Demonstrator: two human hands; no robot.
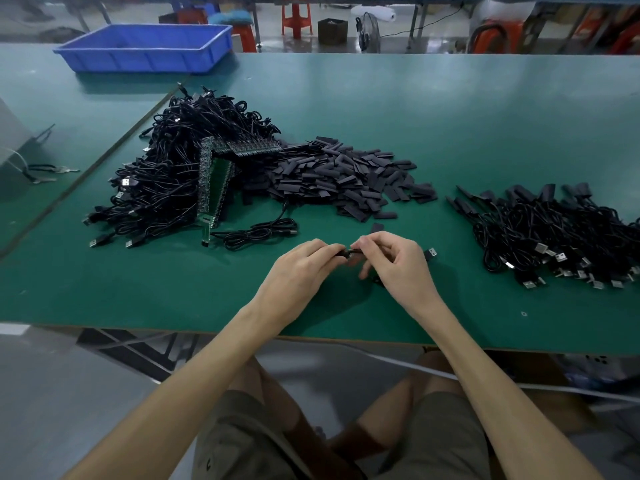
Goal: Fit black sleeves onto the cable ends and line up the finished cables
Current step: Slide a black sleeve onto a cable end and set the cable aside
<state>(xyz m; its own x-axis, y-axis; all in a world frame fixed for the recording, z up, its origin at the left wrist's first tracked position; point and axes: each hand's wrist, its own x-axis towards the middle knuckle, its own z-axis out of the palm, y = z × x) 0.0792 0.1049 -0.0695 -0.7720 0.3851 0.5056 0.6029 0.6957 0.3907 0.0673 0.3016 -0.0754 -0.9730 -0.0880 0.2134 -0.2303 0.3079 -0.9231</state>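
Green bench top [485,116], factory floor behind. 2 hands meet near front edge: left hand [301,268] and right hand [391,265] both pinch cable end [349,252] between fingertips. Sleeve hidden under fingers; seating depth cannot be read. USB plug [430,253] lies just right of right hand.

Risks:
- Off-axis push: sleeve cocks or stops short.
- Trailing cable drags into finished cables [554,237] at right, disturbing row.
- Careless reach scatters sleeve pile [343,178] into abutting unsleeved heap [166,181].
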